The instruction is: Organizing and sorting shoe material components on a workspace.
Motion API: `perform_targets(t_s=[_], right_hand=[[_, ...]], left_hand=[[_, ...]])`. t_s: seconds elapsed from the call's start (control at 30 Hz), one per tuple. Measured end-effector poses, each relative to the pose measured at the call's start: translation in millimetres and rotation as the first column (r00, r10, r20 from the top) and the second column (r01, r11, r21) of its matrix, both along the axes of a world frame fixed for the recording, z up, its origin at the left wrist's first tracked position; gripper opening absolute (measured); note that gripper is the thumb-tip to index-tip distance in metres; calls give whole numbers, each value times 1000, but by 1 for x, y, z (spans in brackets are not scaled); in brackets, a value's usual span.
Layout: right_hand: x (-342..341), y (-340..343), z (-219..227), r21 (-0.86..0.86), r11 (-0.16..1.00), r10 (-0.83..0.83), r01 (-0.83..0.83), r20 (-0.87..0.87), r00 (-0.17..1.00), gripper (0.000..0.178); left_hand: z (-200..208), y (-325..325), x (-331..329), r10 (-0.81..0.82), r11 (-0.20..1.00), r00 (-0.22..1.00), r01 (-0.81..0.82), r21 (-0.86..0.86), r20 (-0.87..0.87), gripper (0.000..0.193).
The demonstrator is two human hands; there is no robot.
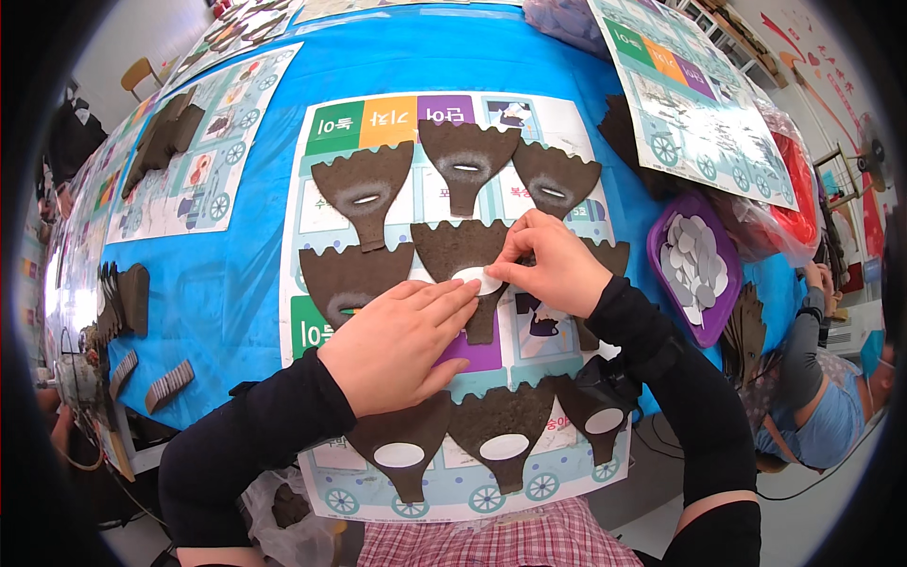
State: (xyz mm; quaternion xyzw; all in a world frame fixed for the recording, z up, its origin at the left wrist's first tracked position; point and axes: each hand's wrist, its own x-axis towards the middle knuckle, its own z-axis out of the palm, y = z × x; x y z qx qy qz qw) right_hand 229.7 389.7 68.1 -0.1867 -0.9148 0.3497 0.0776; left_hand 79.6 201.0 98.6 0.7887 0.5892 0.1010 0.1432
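A dark brown fan-shaped cutout [458,246] with a scalloped top edge lies on a printed sheet [298,213] in front of me. A white oval patch [472,276] sits at its narrowing part. My left hand [397,345] lies flat with fingers stretched out, its fingertips on the patch. My right hand [556,265] pinches the patch's right edge between thumb and finger. Farther off, similar cutouts [468,151] show a slot ringed by a pale smear. Nearer me, cutouts bear white ovals [504,446] over the same spot. Forearms partly cover other pieces.
To the right, a purple basket [661,269] holds many loose white ovals [694,260]. Stacked dark cutouts [744,331] stand beside it, others [123,300] at left. Two grey striped strips [170,386] lie on the blue table cover [236,312]. Another person's arm [803,369] shows far right.
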Motion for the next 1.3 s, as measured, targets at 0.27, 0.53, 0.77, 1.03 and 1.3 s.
perform_targets(t_s=[0.27, 0.53, 0.77, 1.03, 1.3], right_hand=[[31, -5, 47, -353, 919, -216, 176, -76, 973, 20], [173, 94, 64, 308, 857, -450, 414, 54, 892, 23], [192, 102, 34, 544, 801, -404, 251, 181, 897, 45], [182, 113, 34, 477, 830, -433, 290, 223, 873, 38], [179, 124, 35, 818, 557, -375, 139, 98, 922, 14]], left_hand=[[6, 8, 4, -20, 1000, 996, 18, -17, -85, 51], [1, 1, 6, -18, 997, 998, 22, 69, -61, 67], [2, 9, 8, -25, 991, 997, 35, 127, -76, 74], [13, 13, 12, 26, 1000, 995, -26, -1, -97, 76], [27, -49, -23, 346, 922, 927, -364, 131, 142, 31]])
